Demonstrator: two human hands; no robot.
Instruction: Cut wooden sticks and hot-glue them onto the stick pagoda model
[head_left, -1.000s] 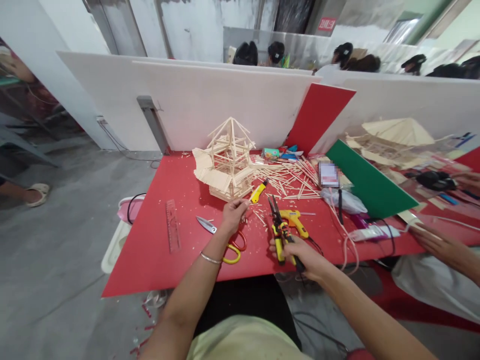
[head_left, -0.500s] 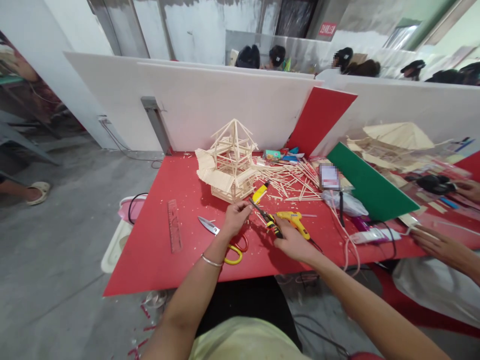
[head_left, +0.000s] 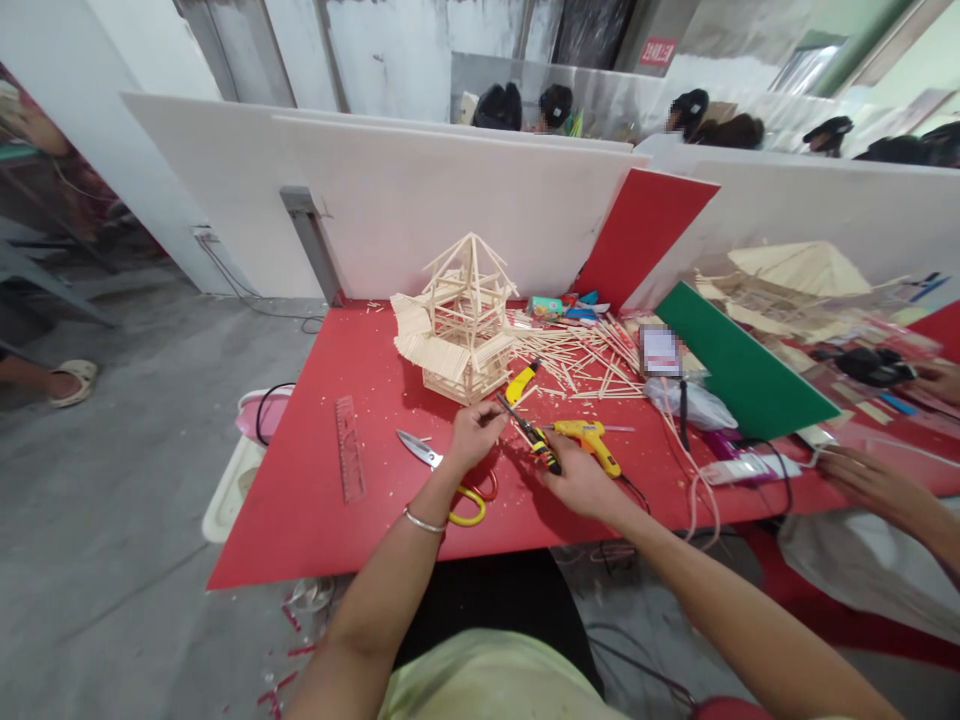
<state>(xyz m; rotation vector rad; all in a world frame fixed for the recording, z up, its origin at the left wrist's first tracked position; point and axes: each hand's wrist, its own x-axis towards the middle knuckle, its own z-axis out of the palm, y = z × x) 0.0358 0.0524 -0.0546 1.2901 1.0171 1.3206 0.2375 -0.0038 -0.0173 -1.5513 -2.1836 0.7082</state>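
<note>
My right hand (head_left: 579, 482) is wrapped tight round the yellow-and-black handles of the cutters (head_left: 534, 438). Their blades point far and left, towards my left hand (head_left: 474, 432). My left fingers are pinched together right at the blade tips. Whatever sits between them is too small for me to make out.

Just beyond my left hand stands the stick model house (head_left: 459, 325), upright on the red table (head_left: 315, 520). The yellow glue gun (head_left: 590, 441) lies just right of the cutters, and a yellow knife (head_left: 521, 382) lies on their far side. The scissors (head_left: 457, 492) lie under my left wrist, with a ruler (head_left: 349, 462) further left. Loose sticks (head_left: 589, 362) are scattered to the far right. A neighbour's hand (head_left: 862, 476) rests at the right edge.
</note>
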